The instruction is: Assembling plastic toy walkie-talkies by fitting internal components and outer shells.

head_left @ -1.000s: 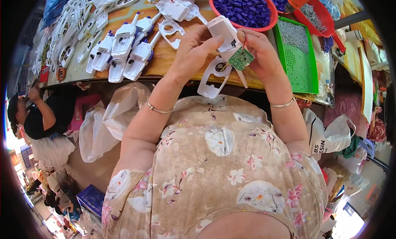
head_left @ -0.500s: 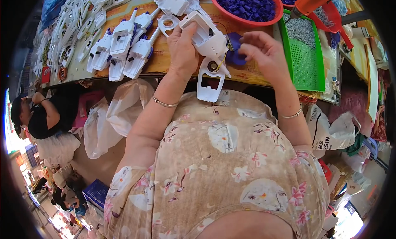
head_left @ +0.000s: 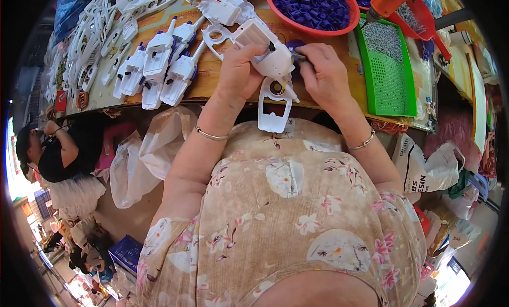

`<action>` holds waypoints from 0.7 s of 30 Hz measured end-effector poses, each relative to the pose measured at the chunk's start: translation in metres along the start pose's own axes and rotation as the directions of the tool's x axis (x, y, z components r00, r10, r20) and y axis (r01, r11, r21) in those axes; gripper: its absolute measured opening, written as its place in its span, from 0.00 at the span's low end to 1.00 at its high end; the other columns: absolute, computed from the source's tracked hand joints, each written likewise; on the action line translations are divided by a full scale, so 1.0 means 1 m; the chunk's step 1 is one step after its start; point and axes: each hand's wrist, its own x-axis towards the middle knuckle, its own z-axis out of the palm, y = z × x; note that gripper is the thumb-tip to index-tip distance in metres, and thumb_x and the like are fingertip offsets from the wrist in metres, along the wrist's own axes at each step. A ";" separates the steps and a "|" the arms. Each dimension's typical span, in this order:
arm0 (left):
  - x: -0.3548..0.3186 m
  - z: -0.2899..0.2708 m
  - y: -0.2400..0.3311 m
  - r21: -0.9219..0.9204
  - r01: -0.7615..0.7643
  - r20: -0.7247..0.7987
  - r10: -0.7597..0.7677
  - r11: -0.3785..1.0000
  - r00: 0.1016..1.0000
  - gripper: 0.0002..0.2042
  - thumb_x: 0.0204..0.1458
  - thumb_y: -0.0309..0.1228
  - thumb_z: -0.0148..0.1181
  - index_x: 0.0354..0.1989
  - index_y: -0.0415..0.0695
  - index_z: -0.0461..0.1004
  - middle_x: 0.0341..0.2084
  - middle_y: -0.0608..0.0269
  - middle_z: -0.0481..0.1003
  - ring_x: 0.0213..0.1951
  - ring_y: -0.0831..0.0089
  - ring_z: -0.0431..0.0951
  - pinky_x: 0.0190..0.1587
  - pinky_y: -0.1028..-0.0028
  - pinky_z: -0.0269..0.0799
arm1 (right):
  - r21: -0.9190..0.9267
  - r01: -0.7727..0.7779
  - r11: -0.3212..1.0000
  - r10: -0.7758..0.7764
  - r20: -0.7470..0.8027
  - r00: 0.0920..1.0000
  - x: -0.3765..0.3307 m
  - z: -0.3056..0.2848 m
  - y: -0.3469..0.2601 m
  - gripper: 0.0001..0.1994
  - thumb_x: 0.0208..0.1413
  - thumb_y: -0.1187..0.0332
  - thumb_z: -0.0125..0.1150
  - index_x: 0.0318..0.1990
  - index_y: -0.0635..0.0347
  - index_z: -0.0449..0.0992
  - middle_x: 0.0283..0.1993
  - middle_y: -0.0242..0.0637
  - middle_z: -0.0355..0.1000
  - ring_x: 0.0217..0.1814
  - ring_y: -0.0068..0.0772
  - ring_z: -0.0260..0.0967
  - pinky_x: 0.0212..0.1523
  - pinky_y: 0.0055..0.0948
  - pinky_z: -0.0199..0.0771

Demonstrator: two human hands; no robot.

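I see my left hand (head_left: 239, 74) clamped around the white plastic housing (head_left: 270, 68), held between both hands above the tabletop (head_left: 212, 79). My right hand (head_left: 324, 74) pinches a small purple piece (head_left: 295, 46) against its side.

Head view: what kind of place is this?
Probably a small assembly workshop: rows of identical white plastic housings lie on the wooden bench, beside a red bowl of purple parts and a green sorting tray.

White housings (head_left: 159, 63) crowd the bench left, red bowl (head_left: 313, 27) and green tray (head_left: 389, 68) block right.
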 end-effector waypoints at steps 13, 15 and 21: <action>0.015 0.062 0.039 0.608 -0.605 0.349 0.511 0.514 0.785 0.07 0.47 0.18 0.56 0.34 0.37 0.76 0.28 0.67 0.77 0.30 0.81 0.75 0.32 0.78 0.73 | 0.063 0.125 0.990 -0.108 -0.223 0.969 0.032 -0.061 -0.003 0.10 0.50 0.80 0.57 0.41 0.62 0.74 0.36 0.38 0.71 0.35 0.28 0.70 0.35 0.22 0.70; 0.014 0.059 0.051 0.671 -0.667 0.481 0.494 0.323 0.724 0.10 0.43 0.17 0.58 0.34 0.42 0.77 0.29 0.67 0.76 0.31 0.77 0.75 0.34 0.76 0.71 | 0.012 0.153 0.988 -0.146 -0.239 0.960 0.032 -0.062 -0.002 0.11 0.49 0.80 0.57 0.41 0.62 0.74 0.37 0.39 0.71 0.36 0.31 0.70 0.35 0.24 0.70; -0.008 0.053 0.061 0.507 -0.560 0.854 0.293 -0.655 0.431 0.21 0.30 0.18 0.59 0.34 0.56 0.80 0.34 0.58 0.69 0.33 0.60 0.70 0.34 0.71 0.67 | -0.054 0.241 0.969 -0.247 -0.174 0.953 0.027 -0.064 0.007 0.12 0.48 0.82 0.56 0.41 0.61 0.74 0.41 0.40 0.70 0.39 0.37 0.70 0.37 0.26 0.71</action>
